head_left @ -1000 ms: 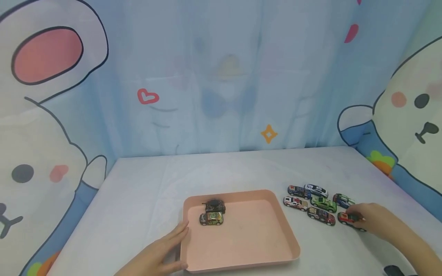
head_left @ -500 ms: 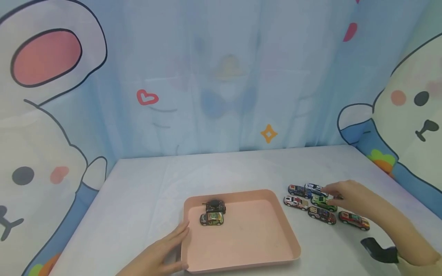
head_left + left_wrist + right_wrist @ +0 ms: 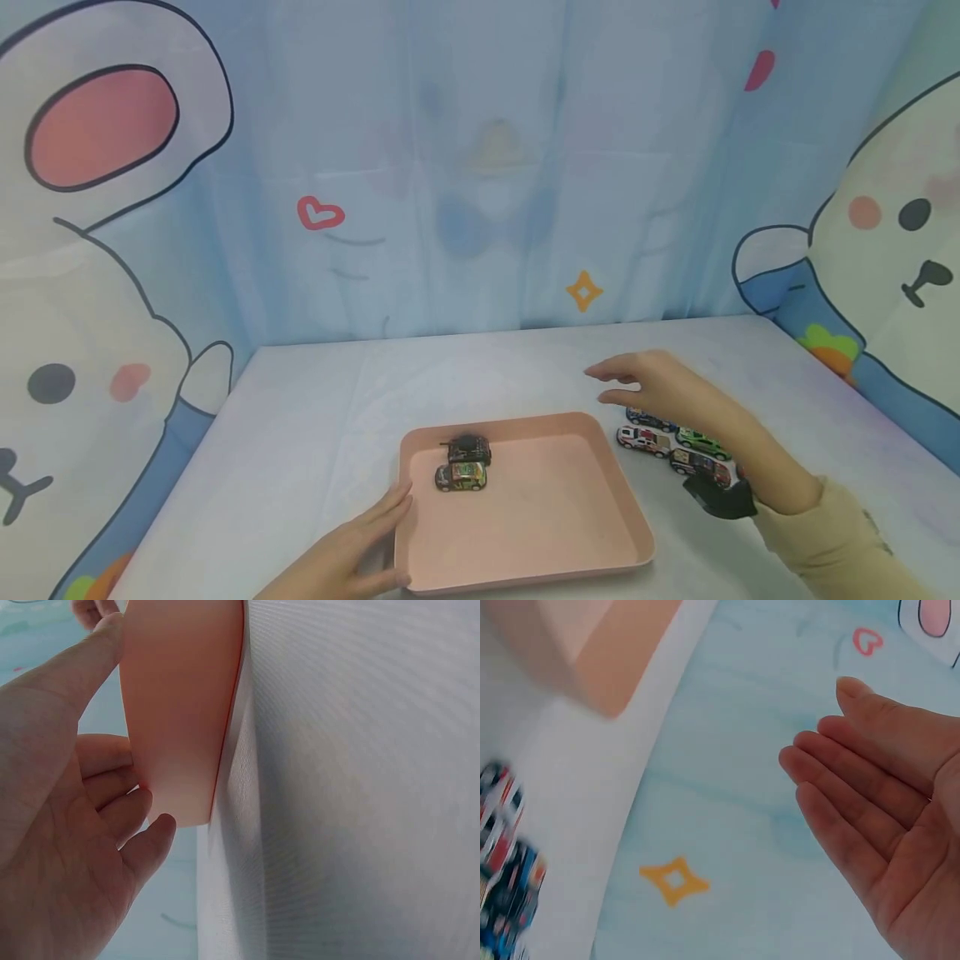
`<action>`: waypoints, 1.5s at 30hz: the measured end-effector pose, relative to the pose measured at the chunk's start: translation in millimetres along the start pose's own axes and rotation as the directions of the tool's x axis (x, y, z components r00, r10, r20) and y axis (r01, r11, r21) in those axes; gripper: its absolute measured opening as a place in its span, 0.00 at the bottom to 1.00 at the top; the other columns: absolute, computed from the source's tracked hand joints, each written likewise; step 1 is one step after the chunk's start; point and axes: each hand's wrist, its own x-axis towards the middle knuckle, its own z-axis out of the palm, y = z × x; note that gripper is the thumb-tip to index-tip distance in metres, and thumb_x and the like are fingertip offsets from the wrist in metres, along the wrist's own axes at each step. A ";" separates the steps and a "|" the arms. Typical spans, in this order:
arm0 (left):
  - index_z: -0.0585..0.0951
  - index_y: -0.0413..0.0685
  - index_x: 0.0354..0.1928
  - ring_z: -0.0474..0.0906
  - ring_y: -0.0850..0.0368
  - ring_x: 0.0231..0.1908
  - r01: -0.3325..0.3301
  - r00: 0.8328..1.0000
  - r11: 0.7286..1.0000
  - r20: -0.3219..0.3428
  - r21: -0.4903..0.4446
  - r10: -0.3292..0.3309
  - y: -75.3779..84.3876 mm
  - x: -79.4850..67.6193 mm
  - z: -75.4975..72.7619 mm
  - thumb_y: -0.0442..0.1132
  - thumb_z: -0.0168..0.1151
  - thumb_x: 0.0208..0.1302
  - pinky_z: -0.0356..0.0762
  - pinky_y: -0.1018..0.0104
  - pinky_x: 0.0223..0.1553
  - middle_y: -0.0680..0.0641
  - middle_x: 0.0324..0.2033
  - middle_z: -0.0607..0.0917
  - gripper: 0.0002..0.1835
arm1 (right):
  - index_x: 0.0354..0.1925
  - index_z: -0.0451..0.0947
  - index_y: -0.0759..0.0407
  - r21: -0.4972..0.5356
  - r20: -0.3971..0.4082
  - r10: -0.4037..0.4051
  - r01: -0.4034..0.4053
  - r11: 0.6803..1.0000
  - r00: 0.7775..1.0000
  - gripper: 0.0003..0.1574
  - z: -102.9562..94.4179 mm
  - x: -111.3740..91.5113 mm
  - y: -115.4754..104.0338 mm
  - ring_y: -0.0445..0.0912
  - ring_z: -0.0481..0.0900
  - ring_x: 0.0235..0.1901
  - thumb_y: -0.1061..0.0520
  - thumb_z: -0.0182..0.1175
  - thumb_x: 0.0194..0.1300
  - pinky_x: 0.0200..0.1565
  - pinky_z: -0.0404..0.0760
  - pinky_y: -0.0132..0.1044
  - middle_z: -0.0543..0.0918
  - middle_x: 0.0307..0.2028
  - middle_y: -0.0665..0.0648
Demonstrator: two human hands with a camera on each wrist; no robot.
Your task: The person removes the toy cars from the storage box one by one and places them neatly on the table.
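A pink tray (image 3: 555, 525) stands on the white table. Inside, near its back left corner, sit a black toy car (image 3: 468, 450) and a yellow-green toy car (image 3: 461, 477). My left hand (image 3: 348, 546) rests against the tray's left side, its extended fingers and thumb touching the wall (image 3: 180, 712). My right hand (image 3: 663, 387) is raised above the back of the toy car group, fingers extended; its palm (image 3: 900, 855) bears nothing. Below it show a blue car (image 3: 648, 422), a white-and-red car (image 3: 642, 441), a green car (image 3: 703, 443) and a dark red car (image 3: 699, 467).
The right forearm and sleeve (image 3: 832, 533) hide part of the car group. A black strap piece (image 3: 722, 498) hangs at that wrist. Behind the table (image 3: 315, 433) hangs a light blue curtain (image 3: 495, 275) printed with cartoon animals.
My right hand has moved from the red car at the right, over the white and green cars, then up and left, with its fingers spreading. The left hand and tray have stayed put.
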 end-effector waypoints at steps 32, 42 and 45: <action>0.59 0.34 0.68 0.53 0.43 0.65 -0.023 1.000 1.000 0.015 0.013 0.023 -3.8 0.1 -1.5 0.59 0.57 0.62 0.62 0.54 0.60 0.40 0.70 0.51 0.43 | 0.53 0.78 0.64 0.278 0.203 -0.307 0.246 0.929 0.930 0.24 118.5 72.7 -83.0 0.42 0.76 0.50 0.60 0.66 0.58 0.50 0.75 0.32 0.81 0.49 0.55; 0.59 0.34 0.68 0.54 0.44 0.65 -0.032 0.999 0.999 0.012 0.010 0.032 -4.2 -0.7 -2.4 0.58 0.58 0.62 0.61 0.56 0.61 0.40 0.70 0.51 0.43 | 0.51 0.80 0.60 0.057 0.202 -0.330 0.326 0.944 0.922 0.24 133.2 70.9 -92.0 0.39 0.77 0.49 0.60 0.69 0.54 0.48 0.75 0.28 0.81 0.48 0.51; 0.59 0.34 0.68 0.53 0.44 0.66 -0.030 0.999 1.000 0.018 0.002 0.030 -3.8 -0.7 -3.1 0.58 0.57 0.62 0.62 0.57 0.61 0.40 0.70 0.51 0.43 | 0.46 0.82 0.55 -0.049 0.193 -0.353 0.368 0.928 0.916 0.20 136.5 69.2 -96.6 0.36 0.78 0.41 0.60 0.70 0.52 0.42 0.76 0.25 0.83 0.41 0.46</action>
